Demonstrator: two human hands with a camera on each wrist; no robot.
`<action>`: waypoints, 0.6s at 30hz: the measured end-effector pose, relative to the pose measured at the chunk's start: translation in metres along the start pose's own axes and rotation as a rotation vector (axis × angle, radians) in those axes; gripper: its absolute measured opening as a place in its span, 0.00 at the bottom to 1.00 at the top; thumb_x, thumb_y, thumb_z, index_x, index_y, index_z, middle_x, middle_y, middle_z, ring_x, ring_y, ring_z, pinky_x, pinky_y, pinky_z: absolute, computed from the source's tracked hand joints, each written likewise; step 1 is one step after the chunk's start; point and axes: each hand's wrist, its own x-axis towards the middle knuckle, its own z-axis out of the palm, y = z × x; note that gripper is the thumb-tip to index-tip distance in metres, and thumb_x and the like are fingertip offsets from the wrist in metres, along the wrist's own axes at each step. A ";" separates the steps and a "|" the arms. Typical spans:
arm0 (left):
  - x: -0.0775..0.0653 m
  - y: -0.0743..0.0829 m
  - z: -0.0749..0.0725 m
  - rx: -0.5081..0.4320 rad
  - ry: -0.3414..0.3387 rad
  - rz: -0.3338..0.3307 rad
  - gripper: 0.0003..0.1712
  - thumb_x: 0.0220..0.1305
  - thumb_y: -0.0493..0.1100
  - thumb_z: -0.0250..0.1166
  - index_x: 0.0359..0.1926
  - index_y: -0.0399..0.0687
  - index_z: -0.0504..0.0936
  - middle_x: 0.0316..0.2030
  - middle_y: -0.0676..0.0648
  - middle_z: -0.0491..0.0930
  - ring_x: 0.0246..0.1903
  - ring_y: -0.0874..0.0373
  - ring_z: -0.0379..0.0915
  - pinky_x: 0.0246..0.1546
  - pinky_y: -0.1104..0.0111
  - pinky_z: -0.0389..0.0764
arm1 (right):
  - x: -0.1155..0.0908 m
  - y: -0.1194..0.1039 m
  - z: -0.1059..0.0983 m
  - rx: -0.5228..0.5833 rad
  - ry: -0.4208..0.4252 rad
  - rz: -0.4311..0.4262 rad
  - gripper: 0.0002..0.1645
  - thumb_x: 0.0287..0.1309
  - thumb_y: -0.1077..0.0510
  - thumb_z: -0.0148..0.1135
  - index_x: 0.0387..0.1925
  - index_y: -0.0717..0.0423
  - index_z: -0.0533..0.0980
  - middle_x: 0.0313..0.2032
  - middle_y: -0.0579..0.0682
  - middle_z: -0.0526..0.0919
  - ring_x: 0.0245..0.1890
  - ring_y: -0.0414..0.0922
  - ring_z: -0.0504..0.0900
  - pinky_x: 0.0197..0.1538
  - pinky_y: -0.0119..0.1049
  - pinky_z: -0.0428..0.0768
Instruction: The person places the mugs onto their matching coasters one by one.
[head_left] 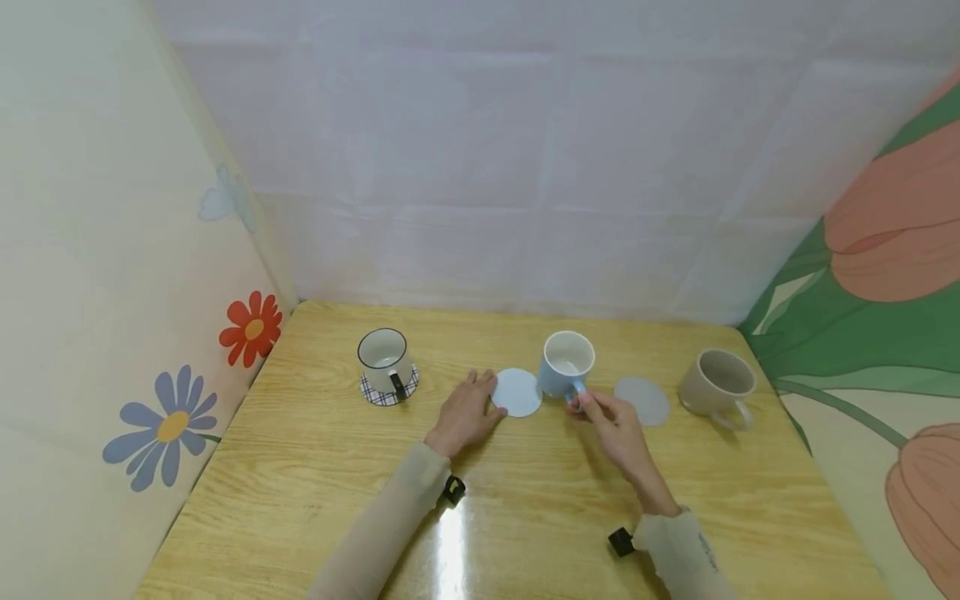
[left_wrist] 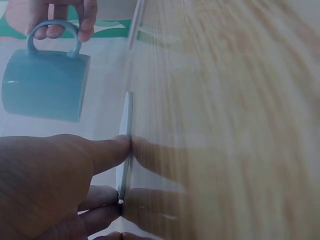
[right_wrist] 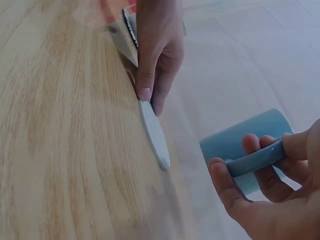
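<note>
My right hand [head_left: 617, 429] grips the handle of a light blue mug [right_wrist: 240, 137], fingers curled through it and thumb on top. The left wrist view shows a gap between the base of this upright mug and the table. To the left, a pale blue round coaster [head_left: 516, 392] lies on the table. My left hand [head_left: 467, 413] holds it by its left rim, the thumb [left_wrist: 112, 152] at the near edge and the fingertips [left_wrist: 107, 215] farther round. In the head view the mug stands just right of this coaster.
On the left, a white black-rimmed mug [head_left: 382, 354] sits on a checked coaster [head_left: 372, 395]. A grey coaster [head_left: 642, 402] lies right of the blue mug, beside a grey-beige mug [head_left: 712, 383] near the table's right edge. A white sheet [head_left: 487, 167] hangs behind the wooden table [head_left: 300, 467].
</note>
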 end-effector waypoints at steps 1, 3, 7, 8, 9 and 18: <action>0.000 0.000 0.000 0.000 -0.001 -0.002 0.38 0.73 0.51 0.70 0.77 0.43 0.71 0.79 0.39 0.65 0.81 0.34 0.55 0.80 0.39 0.61 | 0.000 0.000 0.000 0.001 0.001 -0.005 0.17 0.82 0.64 0.52 0.45 0.77 0.82 0.46 0.76 0.86 0.44 0.43 0.91 0.54 0.39 0.91; 0.000 0.000 0.000 0.003 -0.002 -0.005 0.38 0.73 0.51 0.70 0.77 0.43 0.70 0.79 0.39 0.64 0.81 0.34 0.55 0.80 0.40 0.60 | -0.001 0.000 0.001 -0.001 0.005 -0.006 0.17 0.81 0.64 0.53 0.44 0.76 0.82 0.45 0.75 0.86 0.44 0.43 0.91 0.53 0.39 0.91; 0.000 0.000 0.000 0.000 -0.003 -0.011 0.38 0.73 0.51 0.70 0.77 0.43 0.70 0.79 0.39 0.64 0.81 0.34 0.55 0.80 0.40 0.60 | 0.000 -0.001 0.002 0.001 0.012 -0.005 0.16 0.81 0.65 0.53 0.44 0.77 0.82 0.46 0.78 0.85 0.43 0.43 0.92 0.53 0.39 0.91; 0.000 0.001 0.000 0.001 -0.003 -0.012 0.38 0.73 0.51 0.70 0.77 0.43 0.70 0.79 0.39 0.64 0.81 0.34 0.55 0.80 0.40 0.60 | 0.000 -0.001 0.003 0.003 0.013 -0.004 0.16 0.81 0.65 0.53 0.44 0.77 0.82 0.46 0.78 0.85 0.43 0.43 0.92 0.53 0.39 0.91; 0.000 0.001 0.000 0.000 -0.003 -0.014 0.38 0.73 0.51 0.70 0.77 0.43 0.71 0.79 0.39 0.64 0.81 0.35 0.55 0.80 0.40 0.60 | 0.000 -0.001 0.003 0.005 0.013 -0.005 0.16 0.80 0.65 0.53 0.44 0.77 0.82 0.46 0.79 0.85 0.43 0.43 0.92 0.53 0.38 0.91; -0.001 0.003 -0.001 -0.013 0.006 -0.019 0.38 0.72 0.50 0.71 0.76 0.43 0.71 0.79 0.39 0.65 0.81 0.34 0.55 0.80 0.39 0.59 | 0.001 -0.001 0.007 0.021 -0.018 -0.021 0.17 0.81 0.65 0.52 0.42 0.77 0.81 0.44 0.76 0.85 0.44 0.44 0.91 0.52 0.32 0.90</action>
